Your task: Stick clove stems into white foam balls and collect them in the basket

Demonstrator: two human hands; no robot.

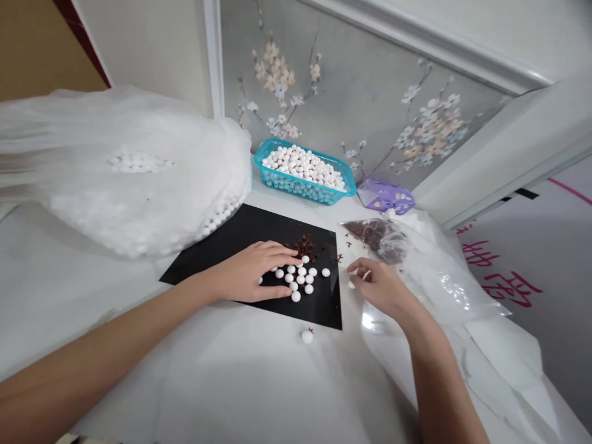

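My left hand [252, 271] lies flat on a black mat [259, 234], fingers stretched toward several white beads [300, 279] clustered on the mat. A small pile of dark red-brown bits [304, 245] sits just beyond the beads. My right hand [382, 285] hovers at the mat's right edge, fingers curled in a pinch around one small white bead. One loose white bead [307, 337] rests on the white table in front of the mat.
A turquoise basket [277, 180] full of white beads stands at the back by the flowered wall. A large clear bag of beads [124, 172] fills the left. A clear bag with brown bits [398, 246] and a purple box [386, 196] lie at the right.
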